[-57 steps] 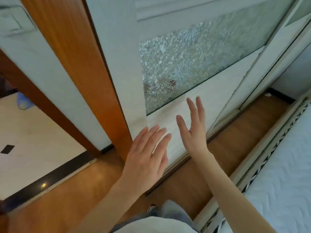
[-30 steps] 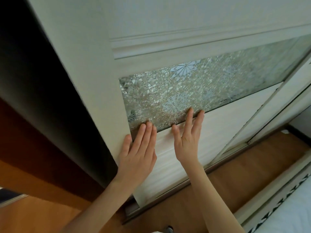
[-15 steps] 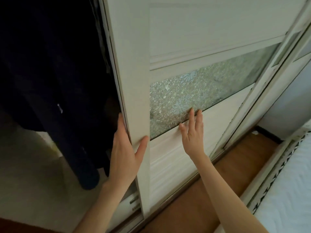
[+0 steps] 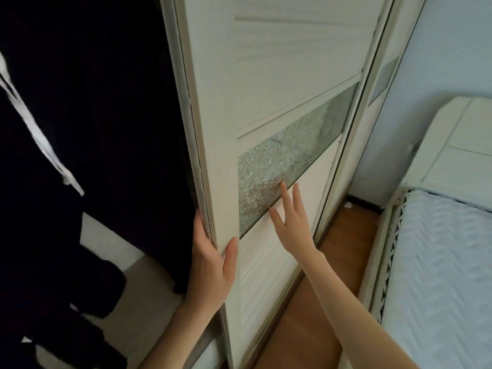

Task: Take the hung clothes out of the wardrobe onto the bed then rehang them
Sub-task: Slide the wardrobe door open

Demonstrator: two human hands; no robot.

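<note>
Scene: I stand at the open wardrobe [image 4: 106,235], with its sliding door [image 4: 279,75] drawn across to my right.

Left hand: my left hand [image 4: 210,265] grips the door's leading edge. The fingers are hooked behind it and the thumb lies on the front face, which gives me a firm purchase to haul the panel along its track.

Right hand: my right hand [image 4: 292,225] is flat and spread, holding nothing. Its fingertips [image 4: 282,187] reach the lower border of the frosted glass panel [image 4: 287,166], so the palm can push sideways and steady the door.

Clothes: the dark clothes [image 4: 93,102] hang inside the opening to my left, close beside the door edge and untouched. A white strip [image 4: 40,139] runs down one of them. The rail and hangers are out of view.

Bed: the bed [image 4: 439,262] lies to my right, across a strip of wooden floor [image 4: 319,302], its mattress bare and ready to take the garments.

Stage: by my reckoning this is only the opening step, with nothing lifted out yet.

Next: I judge that one hand must leave the door and reach into the dark for a hanger.
</note>
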